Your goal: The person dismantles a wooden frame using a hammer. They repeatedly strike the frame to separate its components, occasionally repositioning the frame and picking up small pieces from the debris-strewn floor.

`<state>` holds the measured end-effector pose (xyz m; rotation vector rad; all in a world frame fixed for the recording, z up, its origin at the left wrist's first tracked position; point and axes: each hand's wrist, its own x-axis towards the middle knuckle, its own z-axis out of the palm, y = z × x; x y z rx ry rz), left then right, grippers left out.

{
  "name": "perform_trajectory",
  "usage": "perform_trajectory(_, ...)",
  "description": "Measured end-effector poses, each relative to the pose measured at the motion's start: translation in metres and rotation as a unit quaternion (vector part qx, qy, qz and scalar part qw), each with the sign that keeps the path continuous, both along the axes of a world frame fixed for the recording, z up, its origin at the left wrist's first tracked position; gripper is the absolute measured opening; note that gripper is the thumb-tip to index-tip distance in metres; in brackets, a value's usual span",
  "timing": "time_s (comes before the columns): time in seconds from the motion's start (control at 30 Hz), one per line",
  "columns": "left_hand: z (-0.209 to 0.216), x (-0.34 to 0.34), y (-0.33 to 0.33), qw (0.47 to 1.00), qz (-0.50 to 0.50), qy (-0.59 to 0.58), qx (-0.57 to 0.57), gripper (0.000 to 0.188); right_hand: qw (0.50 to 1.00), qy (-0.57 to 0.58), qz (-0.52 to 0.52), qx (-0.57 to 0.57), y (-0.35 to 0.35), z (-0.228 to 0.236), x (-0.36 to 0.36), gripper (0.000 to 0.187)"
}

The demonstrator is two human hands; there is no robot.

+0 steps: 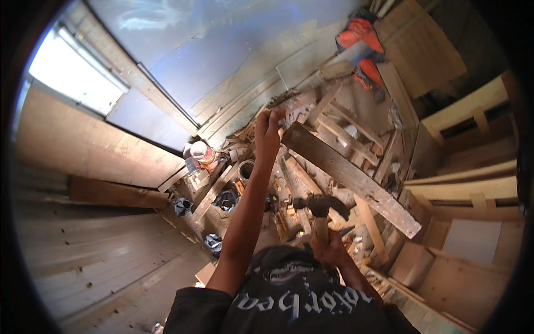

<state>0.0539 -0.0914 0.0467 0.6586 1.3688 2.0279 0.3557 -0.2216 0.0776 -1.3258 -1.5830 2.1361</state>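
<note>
My left arm stretches far forward, and its hand (pixel 269 123) is raised beside the near-left end of a long, worn wooden plank (pixel 350 178). The fingers look partly spread and slightly blurred. Whether they touch the plank's end I cannot tell. That plank slants from my left hand down toward the right, above the cluttered floor. Close to my body, my right hand (pixel 332 249) is closed around the handle of a claw hammer (pixel 320 206). The dark hammer head is uppermost, below the plank and apart from it.
Wood scraps and loose boards (pixel 350 131) cover the floor ahead. A round container (pixel 245 169) and a paint-can-like tub (pixel 201 151) stand left of my arm. Wooden shelving (pixel 473 195) is on the right. An orange and dark bundle (pixel 360 44) lies by the far wall.
</note>
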Motion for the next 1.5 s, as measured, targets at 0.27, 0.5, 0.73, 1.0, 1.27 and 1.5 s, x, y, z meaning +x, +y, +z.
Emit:
perform_trajectory(0.27,0.011,0.007,0.026,0.981,-0.15,0.079,-0.097,0.023,0.982,0.028,-0.179,0.052,0.057,0.034,-0.055,0.005)
perform_trajectory(0.5,0.008,0.006,0.032,0.987,-0.1,0.082,-0.094,0.017,0.967,0.025,-0.12,0.222,0.1,0.01,-0.04,0.009)
perform_trajectory(0.73,0.015,0.01,0.033,0.959,-0.031,0.23,-0.164,0.019,0.967,0.087,-0.199,0.13,0.128,0.011,-0.096,0.01)
perform_trajectory(1.0,0.013,0.011,0.033,0.982,-0.051,0.116,-0.14,0.018,0.949,0.195,-0.227,0.101,0.166,0.02,-0.157,0.013)
perform_trajectory(1.27,0.0,0.008,0.029,0.979,0.031,0.163,-0.117,0.014,0.933,0.108,-0.184,0.29,0.16,0.001,-0.16,0.015)
perform_trajectory(1.5,0.025,0.017,-0.013,0.985,-0.007,0.135,-0.104,0.011,0.942,0.129,-0.224,0.216,0.157,-0.006,-0.153,0.016)
